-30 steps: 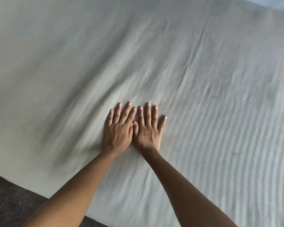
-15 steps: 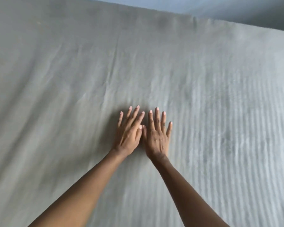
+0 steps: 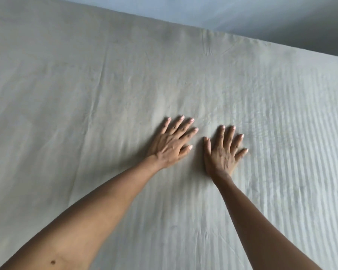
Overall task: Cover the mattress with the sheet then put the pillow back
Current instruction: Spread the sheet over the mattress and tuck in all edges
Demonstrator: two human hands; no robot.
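Observation:
A pale grey-green sheet (image 3: 98, 98) lies spread over the mattress and fills almost the whole view, with faint creases and light stripes on its right part. My left hand (image 3: 172, 145) lies flat on the sheet near the middle, fingers straight and spread. My right hand (image 3: 222, 152) presses flat on the sheet just to the right of it, a small gap between them. The mattress itself is hidden under the sheet. No pillow is in view.
A pale blue-grey wall (image 3: 261, 16) runs along the far edge of the bed at the top right. The sheet's far edge meets it in a slanted line.
Both hands slid forward across the sheet and then moved apart; before they lay side by side touching. The floor at the bottom left has gone from view and the wall has come in.

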